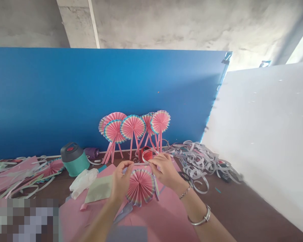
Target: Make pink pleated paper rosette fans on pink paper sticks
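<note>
I see my left hand (121, 183) and right hand (165, 169) pinching the top edges of a pleated pink paper fan (140, 186), held over pink sheets (161, 215) near me. It looks light and easily crushed, so I'd grip the folded rim. Finished fans (133, 129) lean far; curled paper strips (199, 161) crowd the right.

Both forearms are showing bare from the lower frame edge to the wrists; no sleeve is reaching into view. The left hand (121, 183) is wearing nothing visible: no ring, band or glove. The right hand (166, 170) is likewise ungloved. The right wrist is carrying a thin chain bracelet (184, 192) of small links, sitting close against the wrist. Further up the same forearm, a plain silver-coloured bangle (200, 220) is sitting, smooth, rounded and seemingly open-ended. Fingernails are appearing short; any polish is too small to confirm.
</note>
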A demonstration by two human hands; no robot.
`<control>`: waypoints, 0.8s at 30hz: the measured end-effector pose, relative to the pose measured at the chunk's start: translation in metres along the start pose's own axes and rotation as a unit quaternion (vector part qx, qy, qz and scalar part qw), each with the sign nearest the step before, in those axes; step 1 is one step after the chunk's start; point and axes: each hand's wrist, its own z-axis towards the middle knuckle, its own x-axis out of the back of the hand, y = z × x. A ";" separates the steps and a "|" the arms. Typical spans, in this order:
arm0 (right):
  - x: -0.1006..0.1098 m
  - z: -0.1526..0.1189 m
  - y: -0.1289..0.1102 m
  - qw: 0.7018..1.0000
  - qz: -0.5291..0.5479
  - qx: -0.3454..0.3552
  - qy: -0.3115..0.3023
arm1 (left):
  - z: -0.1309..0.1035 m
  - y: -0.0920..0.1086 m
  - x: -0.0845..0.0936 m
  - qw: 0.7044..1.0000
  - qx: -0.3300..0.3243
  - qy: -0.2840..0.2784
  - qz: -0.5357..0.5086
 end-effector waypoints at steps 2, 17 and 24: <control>-0.001 0.000 0.001 1.000 0.003 0.001 -0.004 | -0.001 0.001 0.000 1.000 -0.004 0.006 0.009; 0.003 0.001 -0.003 0.999 -0.023 0.015 0.033 | -0.005 0.004 0.000 0.994 -0.070 0.033 0.075; -0.007 0.002 0.001 0.990 0.108 -0.080 0.043 | -0.007 0.004 0.003 0.988 -0.086 0.029 0.124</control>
